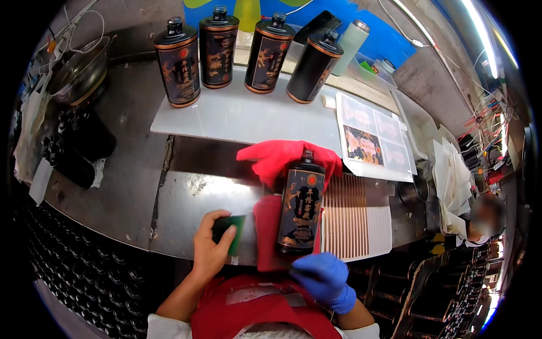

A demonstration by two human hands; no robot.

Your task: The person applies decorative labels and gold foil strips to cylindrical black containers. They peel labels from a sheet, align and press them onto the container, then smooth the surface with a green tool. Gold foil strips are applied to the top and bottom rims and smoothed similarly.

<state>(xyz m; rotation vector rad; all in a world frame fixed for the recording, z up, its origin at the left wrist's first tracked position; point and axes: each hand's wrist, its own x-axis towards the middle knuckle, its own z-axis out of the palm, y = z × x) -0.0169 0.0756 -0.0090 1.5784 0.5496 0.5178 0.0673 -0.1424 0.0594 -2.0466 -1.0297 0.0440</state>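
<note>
A black bottle (301,206) with a copper-patterned label lies on red cloth (268,231) in front of me, its neck pointing away. My bare left hand (213,243) is left of the bottle, closed around a flat green pad (236,240) that is dark on one face. My right hand (327,279), in a blue glove, is curled just below the bottle's base. Something dark shows at its fingers, slightly blurred, and I cannot make out what it is. More red cloth (276,155) is bunched around the bottle's neck. Right of the bottle lies a sheet of brown strips (344,217).
Several similar bottles (269,53) stand on a grey board (226,116) at the back. Printed sheets (372,135) lie at the right, dark bottles (73,147) and a metal bowl (82,73) at the left. Racked black bottles (90,271) fill the lower left. A person (486,217) is far right.
</note>
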